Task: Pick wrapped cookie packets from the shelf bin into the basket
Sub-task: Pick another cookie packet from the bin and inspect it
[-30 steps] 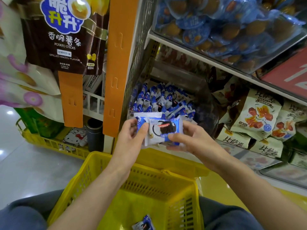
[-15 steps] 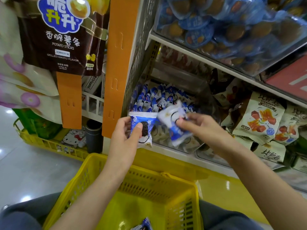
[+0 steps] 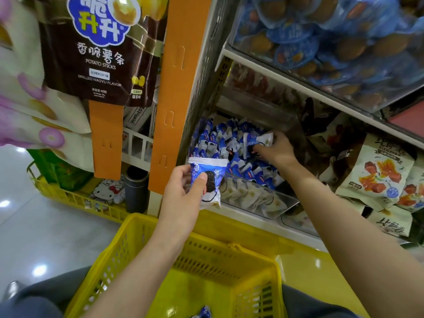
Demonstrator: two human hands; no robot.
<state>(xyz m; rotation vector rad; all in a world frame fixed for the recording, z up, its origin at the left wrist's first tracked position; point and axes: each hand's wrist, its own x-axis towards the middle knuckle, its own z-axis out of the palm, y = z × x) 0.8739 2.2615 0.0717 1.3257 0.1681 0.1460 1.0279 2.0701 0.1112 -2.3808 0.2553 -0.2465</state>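
Note:
My left hand (image 3: 183, 193) grips a blue and white cookie packet (image 3: 210, 180) upright, just in front of the clear shelf bin (image 3: 263, 200) and above the yellow basket (image 3: 206, 260). Inside the bin lies a heap of the same blue and white packets (image 3: 220, 143). My right hand (image 3: 276, 149) reaches into the bin and holds another packet (image 3: 259, 140) down among the heap. One more packet (image 3: 204, 313) lies on the basket's floor at the bottom of the view.
An orange upright post (image 3: 179, 88) stands left of the bin, with hanging potato stick bags (image 3: 96, 49) beside it. Above is a shelf of blue wrapped cakes (image 3: 332, 42). Jerky packs (image 3: 380, 171) fill the bin to the right. A second yellow basket (image 3: 68, 198) stands on the floor at left.
My right hand has moved away from my left hand and gone back into the bin with its packet. My left hand keeps its packet in about the same place.

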